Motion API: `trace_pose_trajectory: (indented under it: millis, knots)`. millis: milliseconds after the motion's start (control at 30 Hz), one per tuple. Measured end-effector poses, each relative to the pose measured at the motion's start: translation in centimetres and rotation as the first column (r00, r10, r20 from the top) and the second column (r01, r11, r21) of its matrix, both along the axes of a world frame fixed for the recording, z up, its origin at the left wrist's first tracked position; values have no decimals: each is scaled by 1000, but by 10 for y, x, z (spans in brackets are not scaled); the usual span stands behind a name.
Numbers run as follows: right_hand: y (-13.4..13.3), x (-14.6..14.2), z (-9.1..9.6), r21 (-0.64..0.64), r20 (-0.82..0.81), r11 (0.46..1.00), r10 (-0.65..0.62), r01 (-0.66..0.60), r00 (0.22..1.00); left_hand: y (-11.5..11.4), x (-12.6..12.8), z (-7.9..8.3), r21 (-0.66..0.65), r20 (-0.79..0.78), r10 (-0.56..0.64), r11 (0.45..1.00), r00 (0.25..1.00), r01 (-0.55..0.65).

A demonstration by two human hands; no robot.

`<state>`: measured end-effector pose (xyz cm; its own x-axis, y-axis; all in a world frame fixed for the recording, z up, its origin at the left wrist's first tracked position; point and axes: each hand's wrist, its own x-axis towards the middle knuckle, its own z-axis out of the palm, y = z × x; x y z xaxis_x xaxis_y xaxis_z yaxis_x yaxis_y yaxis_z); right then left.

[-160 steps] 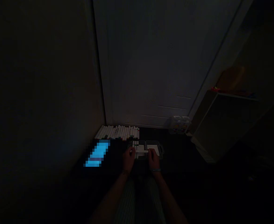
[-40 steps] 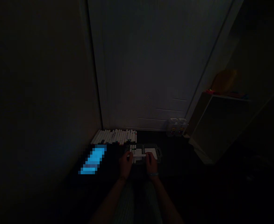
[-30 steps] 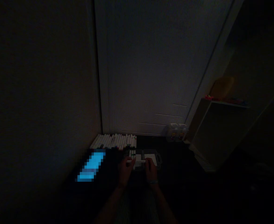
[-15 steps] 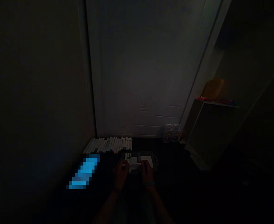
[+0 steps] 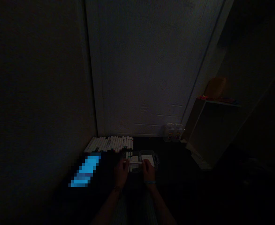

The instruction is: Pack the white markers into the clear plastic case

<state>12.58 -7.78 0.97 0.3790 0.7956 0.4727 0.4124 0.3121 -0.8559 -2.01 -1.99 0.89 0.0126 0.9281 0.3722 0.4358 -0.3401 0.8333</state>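
Note:
The room is very dark. A white marker pen point(image 5: 134, 162) lies crosswise between my two hands. My left hand point(image 5: 121, 171) pinches its left end and my right hand point(image 5: 148, 169) grips its right end. Both hands hover over a small clear plastic case point(image 5: 155, 157) on the dark floor, which holds a few markers and a white sheet. A row of several white markers point(image 5: 110, 143) lies just beyond, against the door.
A glowing blue screen point(image 5: 85, 170) lies on the floor to the left. A pale door point(image 5: 149, 78) rises ahead, with two small bottles point(image 5: 173, 132) at its foot. A white shelf unit point(image 5: 212, 128) stands at the right.
Both hands have kept hold of the marker above the case. The view has shifted slightly, so everything sits a little lower and further left.

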Motion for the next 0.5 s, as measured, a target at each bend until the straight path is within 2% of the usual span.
trace_pose_trajectory:
  millis: [233, 500]
  knots:
    - [0, -2, -1, 30, 31, 999, -28, 27, 999, 1, 1, 1, 63, -35, 10, 998, 999, -7]
    - [1, -2, 0, 48, 28, 998, -33, 32, 999, -1, -1, 2, 34, -21, -19, 999, 1000, 20]
